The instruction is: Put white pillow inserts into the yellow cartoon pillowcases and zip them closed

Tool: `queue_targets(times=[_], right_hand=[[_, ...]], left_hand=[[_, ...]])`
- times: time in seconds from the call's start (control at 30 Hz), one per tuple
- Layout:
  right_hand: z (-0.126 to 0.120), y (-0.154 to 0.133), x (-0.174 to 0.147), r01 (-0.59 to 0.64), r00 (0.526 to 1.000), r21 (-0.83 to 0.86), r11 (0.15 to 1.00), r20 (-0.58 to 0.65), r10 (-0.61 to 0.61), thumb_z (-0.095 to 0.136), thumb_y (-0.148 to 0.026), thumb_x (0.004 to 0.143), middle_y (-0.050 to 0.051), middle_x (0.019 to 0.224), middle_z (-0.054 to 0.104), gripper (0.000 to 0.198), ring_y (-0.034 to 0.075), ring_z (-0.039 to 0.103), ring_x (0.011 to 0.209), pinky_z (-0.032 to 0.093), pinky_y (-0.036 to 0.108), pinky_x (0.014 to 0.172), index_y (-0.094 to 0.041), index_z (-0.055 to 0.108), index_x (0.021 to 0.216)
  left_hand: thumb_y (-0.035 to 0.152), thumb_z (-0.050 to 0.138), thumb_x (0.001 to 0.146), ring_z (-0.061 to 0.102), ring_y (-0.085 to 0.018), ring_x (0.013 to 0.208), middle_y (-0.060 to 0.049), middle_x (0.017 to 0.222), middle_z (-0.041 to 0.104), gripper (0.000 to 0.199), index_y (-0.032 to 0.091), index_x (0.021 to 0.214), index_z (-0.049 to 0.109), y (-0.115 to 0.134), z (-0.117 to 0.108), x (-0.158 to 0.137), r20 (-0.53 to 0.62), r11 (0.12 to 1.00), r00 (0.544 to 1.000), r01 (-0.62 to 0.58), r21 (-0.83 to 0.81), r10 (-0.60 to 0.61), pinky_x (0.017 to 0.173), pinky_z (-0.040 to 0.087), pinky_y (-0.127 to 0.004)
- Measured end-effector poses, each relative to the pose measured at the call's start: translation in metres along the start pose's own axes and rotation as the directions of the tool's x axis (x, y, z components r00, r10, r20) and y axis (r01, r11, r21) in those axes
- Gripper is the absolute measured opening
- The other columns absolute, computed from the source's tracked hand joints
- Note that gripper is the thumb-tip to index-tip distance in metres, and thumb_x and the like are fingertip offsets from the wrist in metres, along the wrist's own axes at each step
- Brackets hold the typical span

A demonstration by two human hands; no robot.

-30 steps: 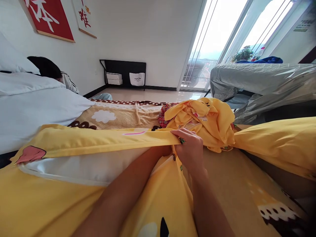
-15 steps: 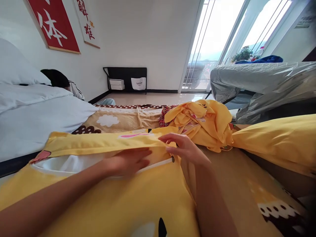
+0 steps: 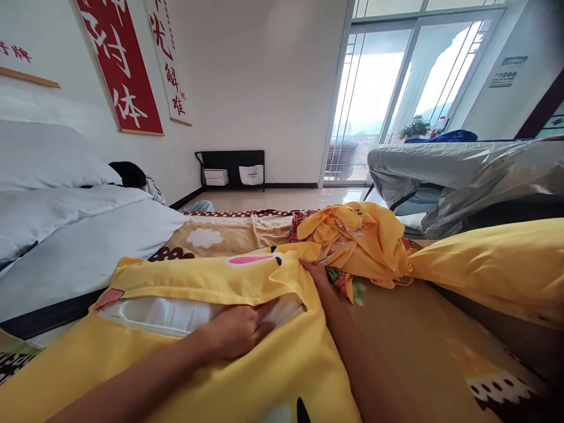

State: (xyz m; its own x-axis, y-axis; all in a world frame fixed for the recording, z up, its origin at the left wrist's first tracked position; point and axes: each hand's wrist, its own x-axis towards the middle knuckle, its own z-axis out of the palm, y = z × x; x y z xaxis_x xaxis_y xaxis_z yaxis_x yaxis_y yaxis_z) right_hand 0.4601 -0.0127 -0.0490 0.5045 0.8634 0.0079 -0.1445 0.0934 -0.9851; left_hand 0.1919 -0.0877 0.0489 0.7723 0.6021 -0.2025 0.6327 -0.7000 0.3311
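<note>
Lower centre: we see the left hand (image 3: 235, 332), partly spread, on the open yellow cover (image 3: 282, 373), which may bunch should the right hand (image 3: 312, 269), its grip unclear, slip.

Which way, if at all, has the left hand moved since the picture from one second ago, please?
Yes: judged against the sliding glass door, the left hand has moved leftward and somewhat downward in the view.
</note>
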Motion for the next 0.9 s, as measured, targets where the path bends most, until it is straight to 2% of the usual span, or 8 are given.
queue_targets(times=[0.13, 0.23, 0.4, 0.43, 0.57, 0.67, 0.77, 0.9], right_hand=[[0.000, -0.026, -0.001, 0.030, 0.999, 0.043, 0.999, -0.034, -0.029, 0.076, -0.035, 0.052, 0.005, 0.067, 0.069, 0.029, 0.021, 0.062, 0.061, 0.051, 0.031, 0.056, -0.020, 0.061, 0.072], [-0.001, -0.062, 0.000, 0.089, 0.995, 0.053, 0.995, -0.046, -0.086, 0.073, -0.038, 0.056, 0.008, 0.073, 0.071, 0.031, 0.020, 0.063, 0.063, 0.052, 0.031, 0.058, -0.017, 0.063, 0.076], [0.021, -0.130, -0.011, 0.217, 0.975, -0.040, 0.975, -0.039, -0.218, 0.072, -0.040, 0.058, 0.006, 0.072, 0.070, 0.029, 0.019, 0.062, 0.063, 0.050, 0.028, 0.055, -0.016, 0.064, 0.074], [0.026, -0.142, -0.016, 0.244, 0.969, -0.072, 0.967, -0.031, -0.247, 0.072, -0.039, 0.058, 0.005, 0.070, 0.068, 0.028, 0.019, 0.062, 0.062, 0.049, 0.028, 0.054, -0.016, 0.063, 0.072], [0.033, -0.185, -0.032, 0.363, 0.915, -0.210, 0.908, -0.105, -0.390, 0.068, -0.038, 0.064, 0.002, 0.071, 0.064, 0.024, 0.016, 0.057, 0.067, 0.044, 0.026, 0.055, -0.016, 0.061, 0.073], [0.032, -0.207, -0.037, 0.396, 0.870, -0.317, 0.862, -0.171, -0.463, 0.064, -0.031, 0.069, 0.001, 0.070, 0.059, 0.016, 0.016, 0.053, 0.070, 0.042, 0.027, 0.059, -0.017, 0.057, 0.069], [0.038, -0.220, -0.038, 0.383, 0.863, -0.393, 0.836, -0.170, -0.476, 0.066, -0.026, 0.067, 0.001, 0.066, 0.056, 0.013, 0.017, 0.052, 0.069, 0.043, 0.029, 0.061, -0.018, 0.055, 0.064], [0.054, -0.228, -0.037, 0.378, 0.851, -0.431, 0.819, -0.186, -0.491, 0.062, -0.027, 0.070, 0.003, 0.072, 0.058, 0.011, 0.017, 0.053, 0.068, 0.045, 0.030, 0.062, -0.019, 0.055, 0.067]], left_hand=[[0.044, 0.032, 0.096, 0.062, -0.033, 0.107, -0.016, 0.117, 0.065, 0.058, 0.022, 0.150, 0.028, 0.003, -0.010, -0.017, -0.042, 0.993, 0.998, -0.032, 0.112, 0.037, 0.091, 0.048, -0.046], [0.033, 0.039, 0.094, 0.063, -0.027, 0.104, -0.012, 0.119, 0.064, 0.046, 0.022, 0.138, 0.047, 0.000, -0.012, -0.036, -0.247, 0.956, 0.950, -0.126, 0.263, 0.193, 0.090, 0.049, -0.039], [0.015, 0.045, 0.087, 0.055, -0.030, 0.113, -0.017, 0.120, 0.059, 0.042, 0.017, 0.129, 0.052, -0.007, -0.014, -0.054, -0.736, 0.794, 0.492, 0.137, 0.593, 0.465, 0.093, 0.043, -0.044], [0.014, 0.046, 0.086, 0.054, -0.032, 0.113, -0.017, 0.120, 0.059, 0.042, 0.017, 0.128, 0.053, -0.008, -0.017, -0.055, -0.744, 0.767, 0.495, 0.213, 0.605, 0.449, 0.091, 0.043, -0.047], [0.009, 0.044, 0.084, 0.064, -0.028, 0.092, -0.012, 0.098, 0.067, 0.030, 0.016, 0.107, 0.062, -0.013, -0.034, -0.063, -0.639, 0.786, 0.768, 0.366, 0.498, 0.048, 0.077, 0.047, -0.039], [0.014, 0.042, 0.089, 0.066, -0.025, 0.083, -0.008, 0.091, 0.068, 0.022, 0.016, 0.100, 0.061, -0.013, -0.040, -0.081, -0.476, 0.820, 0.869, 0.366, 0.439, -0.134, 0.068, 0.045, -0.033], [0.021, 0.041, 0.093, 0.066, -0.025, 0.081, -0.006, 0.088, 0.068, 0.018, 0.017, 0.095, 0.059, -0.008, -0.040, -0.105, -0.333, 0.826, 0.940, 0.249, 0.505, -0.080, 0.063, 0.042, -0.031], [0.008, 0.039, 0.086, 0.065, -0.024, 0.074, -0.004, 0.081, 0.066, 0.022, 0.018, 0.093, 0.058, 0.002, -0.043, -0.130, -0.337, 0.769, 0.939, 0.268, 0.580, -0.073, 0.056, 0.035, -0.029]])
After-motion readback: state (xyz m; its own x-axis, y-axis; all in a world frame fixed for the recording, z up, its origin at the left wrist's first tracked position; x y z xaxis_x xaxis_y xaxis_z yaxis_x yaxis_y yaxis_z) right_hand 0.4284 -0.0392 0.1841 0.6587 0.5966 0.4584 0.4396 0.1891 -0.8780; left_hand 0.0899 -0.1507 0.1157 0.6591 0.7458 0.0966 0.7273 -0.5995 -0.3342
